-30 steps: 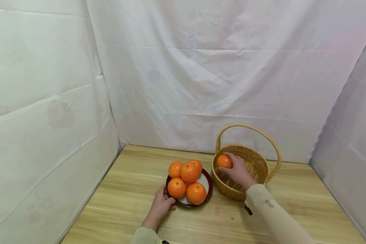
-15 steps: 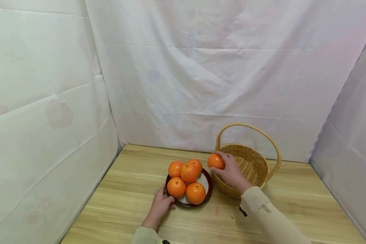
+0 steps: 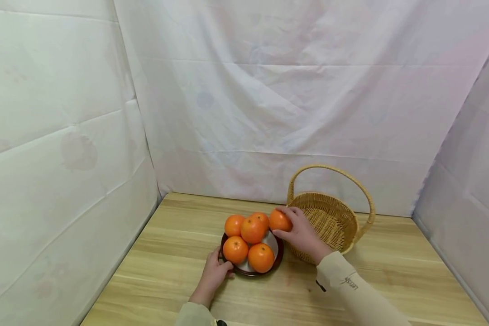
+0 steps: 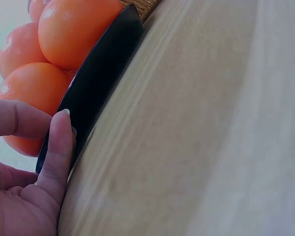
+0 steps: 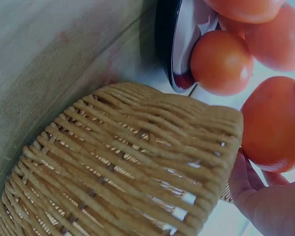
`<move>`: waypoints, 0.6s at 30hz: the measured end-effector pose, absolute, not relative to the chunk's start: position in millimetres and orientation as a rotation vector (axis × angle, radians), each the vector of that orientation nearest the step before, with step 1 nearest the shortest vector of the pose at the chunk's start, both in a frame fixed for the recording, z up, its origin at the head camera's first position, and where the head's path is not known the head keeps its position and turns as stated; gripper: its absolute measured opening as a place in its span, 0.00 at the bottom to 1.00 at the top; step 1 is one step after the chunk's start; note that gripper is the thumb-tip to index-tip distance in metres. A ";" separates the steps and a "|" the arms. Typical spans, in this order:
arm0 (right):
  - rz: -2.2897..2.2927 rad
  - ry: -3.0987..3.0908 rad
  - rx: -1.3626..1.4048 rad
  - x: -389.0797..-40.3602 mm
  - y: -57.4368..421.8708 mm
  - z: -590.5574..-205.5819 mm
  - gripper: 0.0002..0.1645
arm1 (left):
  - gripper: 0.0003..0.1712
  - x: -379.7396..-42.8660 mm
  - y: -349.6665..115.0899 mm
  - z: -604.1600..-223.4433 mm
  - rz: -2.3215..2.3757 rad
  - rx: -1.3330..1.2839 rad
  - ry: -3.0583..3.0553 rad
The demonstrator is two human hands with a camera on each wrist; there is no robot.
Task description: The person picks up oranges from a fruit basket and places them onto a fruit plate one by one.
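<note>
My right hand [image 3: 303,233] holds an orange [image 3: 279,220] between thumb and fingers, at the back right of a dark red-brown plate [image 3: 280,254] with a white inside. Several other oranges [image 3: 252,230] are heaped on that plate. In the right wrist view the held orange [image 5: 275,125] hangs past the basket's rim, close to the plated ones. My left hand [image 3: 213,276] grips the plate's front left edge. The left wrist view shows its thumb [image 4: 59,147] against the plate's dark outer side [image 4: 101,73] and a finger at the rim.
A wicker basket [image 3: 334,206] with a tall arched handle [image 3: 330,168] stands just right of the plate, below my right forearm, with no fruit visible in it. Pale wood tabletop [image 3: 167,253] surrounds both. White cloth [image 3: 244,113] hangs behind and at the sides.
My right hand has carried the orange up out of the basket and left to the plate's back right edge. The left hand has stayed at the plate.
</note>
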State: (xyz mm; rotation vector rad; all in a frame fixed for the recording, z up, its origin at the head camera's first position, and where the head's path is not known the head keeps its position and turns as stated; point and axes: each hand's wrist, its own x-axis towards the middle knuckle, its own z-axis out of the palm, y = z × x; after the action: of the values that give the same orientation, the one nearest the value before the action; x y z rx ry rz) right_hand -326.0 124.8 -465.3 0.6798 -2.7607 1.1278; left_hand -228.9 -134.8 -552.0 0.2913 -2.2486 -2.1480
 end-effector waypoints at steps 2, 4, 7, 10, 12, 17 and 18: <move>1.114 -2.777 0.689 -323.7 122.5 -466.5 0.39 | 0.45 -231.5 -135.1 -559.3 -2.137 0.297 -2.253; 1.108 -2.793 0.703 -321.6 120.4 -467.4 0.39 | 0.45 -231.9 -134.7 -560.6 -2.130 0.304 -2.259; 1.077 -2.812 0.703 -319.5 118.4 -468.3 0.40 | 0.45 -231.9 -134.5 -560.7 -2.138 0.306 -2.258; 1.055 -2.802 0.709 -319.2 117.3 -468.8 0.40 | 0.45 -231.8 -134.6 -560.2 -2.140 0.304 -2.256; 1.054 -2.799 0.707 -319.1 117.0 -468.4 0.40 | 0.45 -232.4 -135.0 -560.9 -2.138 0.299 -2.258; 1.028 -2.807 0.715 -318.5 116.0 -467.1 0.40 | 0.45 -233.8 -135.7 -563.7 -2.135 0.302 -2.257; 1.020 -2.811 0.717 -318.3 115.6 -466.6 0.40 | 0.45 -233.9 -135.7 -564.3 -2.134 0.304 -2.256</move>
State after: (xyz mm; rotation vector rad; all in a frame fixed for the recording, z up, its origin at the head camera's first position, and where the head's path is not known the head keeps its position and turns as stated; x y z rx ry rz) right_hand -318.3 115.6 -466.6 0.7172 -2.8109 1.0202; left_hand -233.9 -135.7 -564.3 0.3040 -2.2565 -2.1339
